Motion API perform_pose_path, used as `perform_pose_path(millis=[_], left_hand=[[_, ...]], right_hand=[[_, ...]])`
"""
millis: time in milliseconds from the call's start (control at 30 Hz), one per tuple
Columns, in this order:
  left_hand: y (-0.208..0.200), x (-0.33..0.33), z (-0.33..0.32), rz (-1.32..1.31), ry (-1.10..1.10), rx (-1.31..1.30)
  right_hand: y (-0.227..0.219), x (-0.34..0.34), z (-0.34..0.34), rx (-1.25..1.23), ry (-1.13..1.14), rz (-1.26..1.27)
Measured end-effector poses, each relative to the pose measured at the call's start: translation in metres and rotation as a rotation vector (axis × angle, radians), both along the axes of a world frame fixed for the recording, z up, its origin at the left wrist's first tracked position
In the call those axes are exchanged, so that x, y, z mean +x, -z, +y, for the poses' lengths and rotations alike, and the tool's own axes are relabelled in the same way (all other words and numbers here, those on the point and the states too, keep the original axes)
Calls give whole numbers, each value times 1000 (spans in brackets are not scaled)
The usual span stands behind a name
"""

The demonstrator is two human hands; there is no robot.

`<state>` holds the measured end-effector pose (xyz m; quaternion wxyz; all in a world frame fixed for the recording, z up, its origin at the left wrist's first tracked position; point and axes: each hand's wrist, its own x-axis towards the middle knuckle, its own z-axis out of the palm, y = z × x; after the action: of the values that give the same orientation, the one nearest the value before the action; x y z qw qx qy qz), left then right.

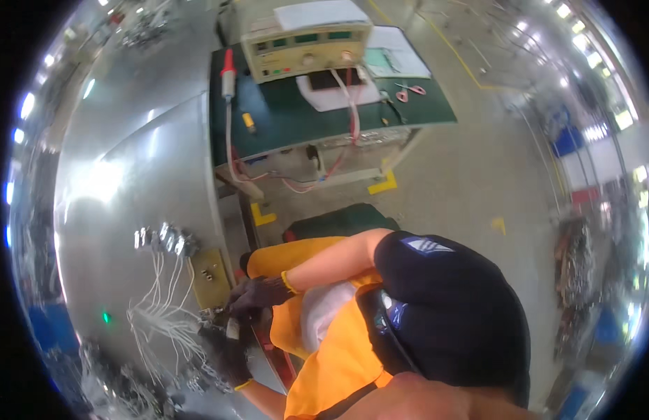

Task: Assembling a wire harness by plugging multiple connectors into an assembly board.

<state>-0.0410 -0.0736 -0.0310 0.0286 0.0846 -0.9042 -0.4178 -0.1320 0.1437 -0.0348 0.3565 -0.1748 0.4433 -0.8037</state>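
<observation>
Between your two gloved hands sits a short, pale, blocky piece [233, 328], at the near edge of the shiny grey metal counter [132, 175]. Its long axis runs roughly up and down in the head view, one end toward your right hand [258, 295] and the other toward your left hand [225, 353]; you cannot tell its front from its back, as the gloves crowd it. It looks whitish and plain, too small and blurred to show finer detail.

Both your gloves are dark grey with yellow cuffs. The right hand's fingers bend down just above the piece, the left hand's lie beside it, and I cannot tell whether either set grips it or is loose.

Just beyond your right hand, a brass-coloured rectangular plate lies with its long axis also running up and down the view, leaning slightly, small dark fittings on its face. The plate [205, 297] is near a fanned bundle of thin white cables [160, 322], whose upper strands lead to a cluster of silver metal connectors [172, 241].
</observation>
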Motion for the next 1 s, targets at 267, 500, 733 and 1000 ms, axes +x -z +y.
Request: perform_pose_path(millis=[267,500,733,1000], left_hand=[[-21,-2,30,119,-62,-32],[-11,5,7,188,108,-920],[-34,7,11,8,101,-458],[-22,68,-1,84,-93,-290]], right_hand=[[55,-18,-35,204,32,499],[11,-22,-46,247,409,559],[12,-9,-40,242,169,650],[47,-6,-82,569,-72,1543]])
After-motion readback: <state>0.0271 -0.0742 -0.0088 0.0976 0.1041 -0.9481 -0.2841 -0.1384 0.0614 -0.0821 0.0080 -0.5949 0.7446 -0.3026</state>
